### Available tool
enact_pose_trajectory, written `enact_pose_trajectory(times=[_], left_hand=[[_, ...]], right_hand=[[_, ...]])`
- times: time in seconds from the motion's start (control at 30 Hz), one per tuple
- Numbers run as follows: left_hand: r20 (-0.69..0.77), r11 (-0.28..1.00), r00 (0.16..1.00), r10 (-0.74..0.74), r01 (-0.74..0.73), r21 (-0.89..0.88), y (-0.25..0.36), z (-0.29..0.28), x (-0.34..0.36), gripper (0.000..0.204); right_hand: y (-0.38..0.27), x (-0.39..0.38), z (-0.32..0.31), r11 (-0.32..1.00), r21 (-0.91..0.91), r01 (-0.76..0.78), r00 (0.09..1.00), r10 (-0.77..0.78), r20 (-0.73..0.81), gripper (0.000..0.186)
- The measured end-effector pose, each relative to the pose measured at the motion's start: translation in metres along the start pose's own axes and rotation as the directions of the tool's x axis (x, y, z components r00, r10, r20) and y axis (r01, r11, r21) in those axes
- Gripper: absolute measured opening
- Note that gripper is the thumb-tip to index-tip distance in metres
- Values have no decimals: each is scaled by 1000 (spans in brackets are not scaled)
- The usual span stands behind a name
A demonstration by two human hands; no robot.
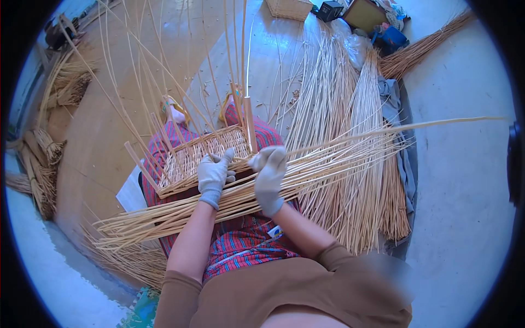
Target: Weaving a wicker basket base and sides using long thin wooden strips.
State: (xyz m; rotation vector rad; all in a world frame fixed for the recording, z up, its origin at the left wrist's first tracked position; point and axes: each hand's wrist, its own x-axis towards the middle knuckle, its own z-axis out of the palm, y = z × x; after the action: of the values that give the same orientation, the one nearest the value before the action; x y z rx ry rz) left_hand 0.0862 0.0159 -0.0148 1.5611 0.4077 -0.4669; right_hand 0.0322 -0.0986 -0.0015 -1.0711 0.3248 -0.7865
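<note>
On my lap rests a flat woven wicker basket base (188,158), with long thin rods standing up from its edges and thicker wooden stakes (250,123) at its corners. My left hand (215,176), in a whitish work glove, is closed at the base's near edge, thumb uppermost. Just right of it, near the corner stake, my gloved right hand (269,174) is closed on a long wicker rod (394,130) that stretches far to the right. Its fingertips are slightly blurred. A loose bundle of pale rods (147,225) lies across my thighs beneath both forearms.
Large sheaves of rods (342,180) spread over the floor at right, beside a brown bundle (426,46). Tied bundles (41,169) lie at far left. A woven basket (290,8), a clear plastic bag (354,46) and a blue container (392,38) stand at the back.
</note>
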Motion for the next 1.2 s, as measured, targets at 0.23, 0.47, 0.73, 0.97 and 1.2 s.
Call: enact_pose_trajectory(times=[0.23,0.47,0.73,0.97,1.2], left_hand=[[7,996,1000,20,-20,81,-1,-2,-1,46],[124,763,815,566,-575,295,-2,-34,-45,48],[294,226,681,670,-565,794,1,-103,-52,50],[404,14,768,496,-473,881,-8,-103,-22,47],[488,-115,600,634,-550,827,-18,-109,-14,20]], right_hand=[[0,38,-58,850,54,-524,848,526,-61,44],[-36,7,-39,200,-613,764,578,210,789,15],[-11,2,36,402,-559,725,561,124,818,17],[25,-6,51,193,-677,711,608,315,729,13],[31,-13,52,160,-555,816,500,285,817,11]])
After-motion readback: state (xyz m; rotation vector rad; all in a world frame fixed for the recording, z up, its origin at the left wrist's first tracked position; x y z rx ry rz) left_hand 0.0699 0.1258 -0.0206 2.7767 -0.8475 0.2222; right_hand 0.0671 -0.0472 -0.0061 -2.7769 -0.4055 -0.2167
